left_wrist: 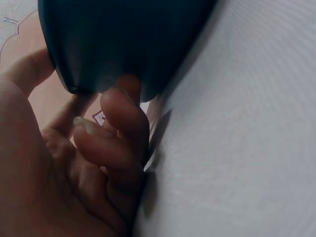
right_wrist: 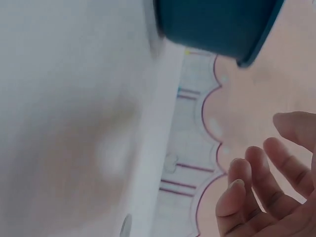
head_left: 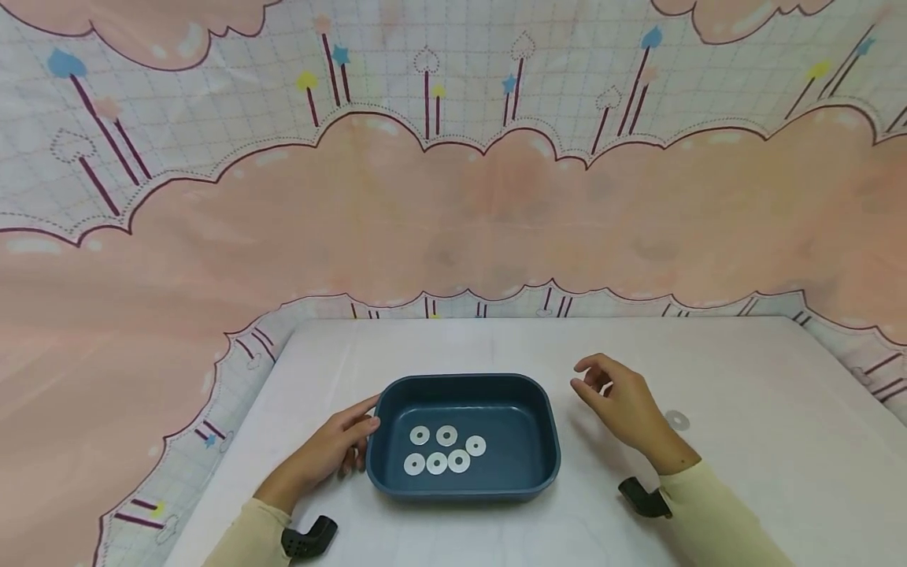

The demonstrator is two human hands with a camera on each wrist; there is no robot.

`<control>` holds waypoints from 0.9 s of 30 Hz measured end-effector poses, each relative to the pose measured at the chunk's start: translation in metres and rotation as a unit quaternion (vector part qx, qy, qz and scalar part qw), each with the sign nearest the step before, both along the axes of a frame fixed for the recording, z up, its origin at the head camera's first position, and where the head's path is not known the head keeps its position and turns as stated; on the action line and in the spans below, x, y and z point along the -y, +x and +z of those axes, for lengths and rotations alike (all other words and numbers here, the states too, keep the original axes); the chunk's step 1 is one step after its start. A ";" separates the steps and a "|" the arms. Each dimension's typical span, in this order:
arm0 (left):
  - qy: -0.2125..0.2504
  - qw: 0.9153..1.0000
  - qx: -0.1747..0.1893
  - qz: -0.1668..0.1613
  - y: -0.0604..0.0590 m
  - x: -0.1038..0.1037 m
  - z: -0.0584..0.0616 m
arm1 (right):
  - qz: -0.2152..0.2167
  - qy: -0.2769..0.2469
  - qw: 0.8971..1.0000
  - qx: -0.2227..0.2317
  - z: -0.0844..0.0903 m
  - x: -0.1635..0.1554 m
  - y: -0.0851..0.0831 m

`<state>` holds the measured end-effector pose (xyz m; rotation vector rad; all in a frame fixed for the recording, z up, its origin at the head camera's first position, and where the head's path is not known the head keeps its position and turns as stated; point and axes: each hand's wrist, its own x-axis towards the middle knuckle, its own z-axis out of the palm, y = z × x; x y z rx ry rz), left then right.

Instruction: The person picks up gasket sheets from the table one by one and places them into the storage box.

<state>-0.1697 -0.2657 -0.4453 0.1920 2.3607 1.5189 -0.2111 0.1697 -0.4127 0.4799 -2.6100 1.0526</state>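
Observation:
A dark blue rectangular tray [head_left: 464, 494] stands on the white table, with several flat pale washers [head_left: 458, 461] lying on its floor toward the left. My left hand [head_left: 333, 449] grips the tray's left end. In the left wrist view, the thumb touches the rim of the tray [left_wrist: 118, 44], while curled fingers [left_wrist: 123, 111] rest by its outer wall. Raised to the right of the tray, my right hand [head_left: 623, 405] has loosely bent fingers and holds nothing. Another washer [head_left: 677, 420] lies on the table beside the right wrist.
The white table [head_left: 779, 472] extends around the tray on all sides. Behind it hangs a patterned cloth [head_left: 453, 220] with peach cloud shapes. Black wrist devices [head_left: 309, 539] are worn on both arms.

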 end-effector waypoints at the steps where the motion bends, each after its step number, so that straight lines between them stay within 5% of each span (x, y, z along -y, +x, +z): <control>1: 0.000 1.000 0.000 0.002 0.000 0.000 0.000 | -0.006 0.003 1.000 0.006 0.000 -0.003 -0.002; 13: -0.003 1.000 -0.006 -0.008 0.001 0.000 0.001 | -0.032 0.006 0.995 0.090 -0.003 -0.024 -0.009; 27: -0.009 1.000 -0.005 0.000 0.001 0.000 0.001 | -0.042 0.050 0.990 0.123 -0.010 -0.044 -0.019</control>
